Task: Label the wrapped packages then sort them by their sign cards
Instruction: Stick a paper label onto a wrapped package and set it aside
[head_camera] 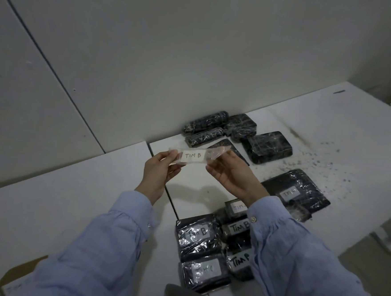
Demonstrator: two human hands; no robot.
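A paper label reading "TIM B" [192, 156] is stuck on a strip of clear tape and held up above the white table [306, 137]. My left hand [158, 175] pinches the tape's left end and my right hand [229, 173] pinches its right end. Several black wrapped packages without labels [267, 147] lie at the back by the wall. A labelled "TIM C" package [298, 192] lies to the right. Several more labelled packages [197, 236] lie close to me, partly hidden by my right sleeve.
A brown cardboard sheet [19, 276] with faint writing lies at the bottom left. Dark specks are scattered over the table's right part [327, 161]. A seam [172, 201] splits two table tops. The wall stands right behind the packages.
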